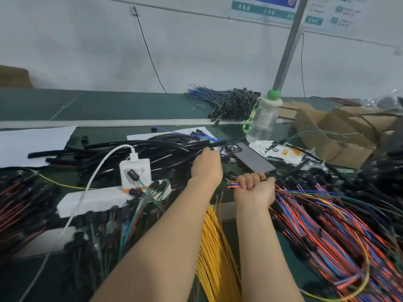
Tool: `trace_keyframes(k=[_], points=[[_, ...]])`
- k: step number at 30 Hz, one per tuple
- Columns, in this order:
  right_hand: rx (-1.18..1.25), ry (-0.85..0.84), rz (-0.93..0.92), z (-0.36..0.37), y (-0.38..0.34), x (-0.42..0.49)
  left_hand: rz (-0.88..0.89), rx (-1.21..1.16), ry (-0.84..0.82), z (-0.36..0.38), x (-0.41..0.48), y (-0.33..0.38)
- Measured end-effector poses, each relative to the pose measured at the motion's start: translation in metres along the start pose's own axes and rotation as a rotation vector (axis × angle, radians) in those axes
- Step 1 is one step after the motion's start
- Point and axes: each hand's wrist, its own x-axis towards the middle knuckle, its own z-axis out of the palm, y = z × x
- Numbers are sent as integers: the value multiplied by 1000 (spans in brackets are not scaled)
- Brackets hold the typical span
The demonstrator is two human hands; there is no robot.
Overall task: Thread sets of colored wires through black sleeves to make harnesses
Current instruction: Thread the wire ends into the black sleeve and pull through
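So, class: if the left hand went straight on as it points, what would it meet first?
The black sleeves; the left hand looks almost on them, though depth is unclear.

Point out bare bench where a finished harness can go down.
The far green belt, from the left edge to the blue-wire bundle, is bare. The white paper left of the black sleeves is free too. Everything nearer is crowded: sleeves, phone, coloured wires.

Bunched colored wires (233,185) lying level, black sleeves (157,149) piled beyond
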Motion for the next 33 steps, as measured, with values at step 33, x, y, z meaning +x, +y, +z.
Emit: trace_keyframes(k=[33], points=[[-847, -426, 11, -95, 18, -256, -116, -899, 353, -66, -334, -52]])
